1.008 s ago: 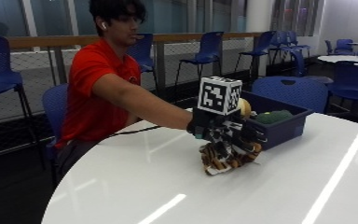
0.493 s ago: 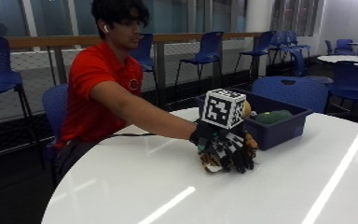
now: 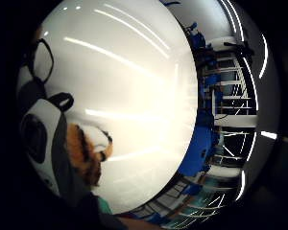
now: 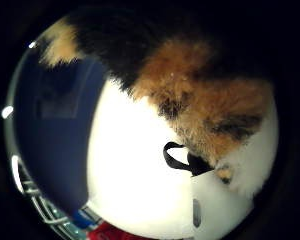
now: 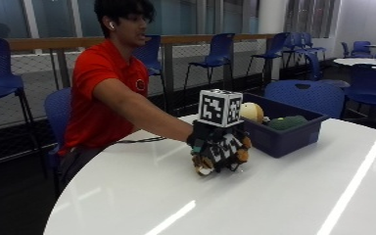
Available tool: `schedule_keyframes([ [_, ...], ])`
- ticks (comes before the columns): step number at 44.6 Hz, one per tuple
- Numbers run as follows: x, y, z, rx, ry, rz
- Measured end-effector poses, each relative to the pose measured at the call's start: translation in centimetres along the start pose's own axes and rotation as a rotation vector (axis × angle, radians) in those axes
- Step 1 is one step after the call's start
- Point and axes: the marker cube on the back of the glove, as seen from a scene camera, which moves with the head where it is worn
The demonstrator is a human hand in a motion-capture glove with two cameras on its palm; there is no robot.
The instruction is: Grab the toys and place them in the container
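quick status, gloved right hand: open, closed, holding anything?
Right hand: closed around the orange, black and white plush toy on the white table, next to the blue container.

Orange, black and white plush toy (image 5: 204, 164); dark blue container (image 5: 286, 132) with a tan toy (image 5: 252, 112) and a green toy (image 5: 287, 122); glossy white bench (image 5: 272, 196).

The gloved right hand (image 5: 219, 147) covers most of the orange-and-white plush toy (image 5: 203, 165), so only fur at its 3 and 7 o'clock edges shows and its form cannot be told. Inside the blue container (image 5: 286, 134), a cream toy (image 5: 252, 112) and a green toy (image 5: 288, 122) are hidden below the rim. The bench (image 5: 272, 196) is cut off at the 3 and 6 o'clock picture edges.
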Motion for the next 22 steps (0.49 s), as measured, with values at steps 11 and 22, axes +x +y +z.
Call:
schedule_keyframes([
  [11,3.6,2.1,-6.0,0.089,-0.131,0.077],
  [22,0.1,2.8,-16.5,0.228,-0.209,0.018],
])
